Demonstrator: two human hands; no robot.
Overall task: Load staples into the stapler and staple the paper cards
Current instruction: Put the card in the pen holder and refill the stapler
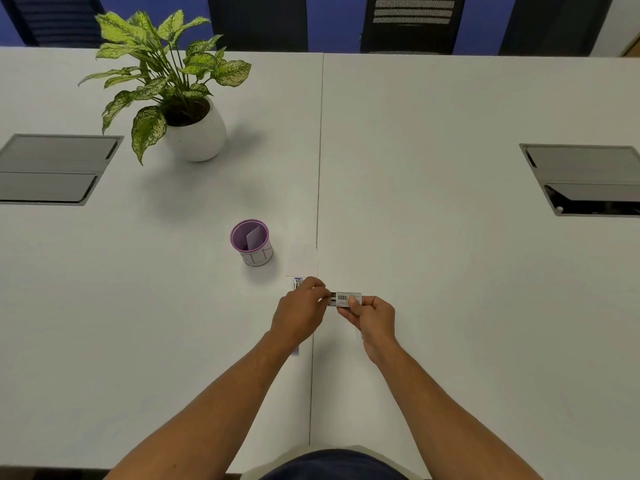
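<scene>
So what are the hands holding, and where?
A small staple box with a barcode label: the right hand pinches its right end, the left hand its left end.

Office meeting room: long white table [450,271] (cable hatches [55,169]), mesh chairs [414,22].

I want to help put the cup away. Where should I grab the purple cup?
Grip the purple cup around its round side wall, low down, coming in from the near side. It stands upright and apart from the paper cards, so fingers can probably wrap it. Avoid pinching the rim: a slip of paper sticks up inside.
</scene>
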